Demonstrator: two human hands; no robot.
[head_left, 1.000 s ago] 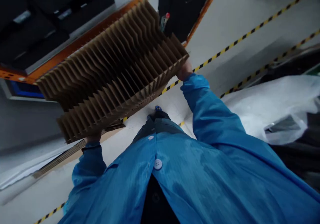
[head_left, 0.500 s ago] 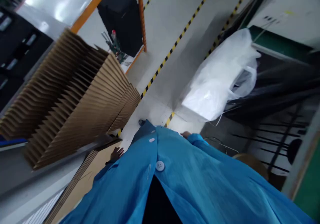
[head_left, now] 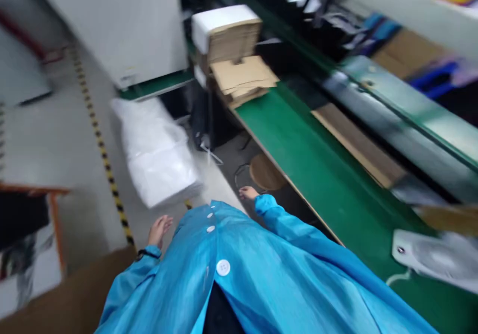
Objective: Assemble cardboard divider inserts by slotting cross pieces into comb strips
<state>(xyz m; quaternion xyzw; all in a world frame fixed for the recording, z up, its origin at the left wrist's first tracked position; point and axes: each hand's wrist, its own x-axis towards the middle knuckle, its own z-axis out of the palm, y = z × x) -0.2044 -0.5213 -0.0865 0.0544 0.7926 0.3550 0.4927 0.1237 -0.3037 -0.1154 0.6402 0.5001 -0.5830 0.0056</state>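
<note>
My left hand (head_left: 160, 229) hangs beside the blue coat (head_left: 239, 259), empty, its fingers loosely stretched. A dark band circles that wrist. The white plastic-wrapped bundle (head_left: 160, 155) on the floor lies ahead of this hand, apart from it. My right hand (head_left: 248, 192) hangs on the other side with its fingers slightly bent and nothing visible in them. Close by it, below the workbench's edge, is a round stool (head_left: 267, 172). Neither hand appears to touch anything.
A long green workbench (head_left: 298, 160) runs along the right, with cardboard pieces (head_left: 244, 75), a brown strip (head_left: 358, 145) and a white fan-like device (head_left: 436, 259) on it. A large white cabinet (head_left: 112, 25) stands ahead. Yellow-black tape (head_left: 100, 145) marks the floor at left.
My view has swung to the right; the stacked cardboard has mostly left view at the left. The green workbench has come into view. Both hands still hang at my sides.
</note>
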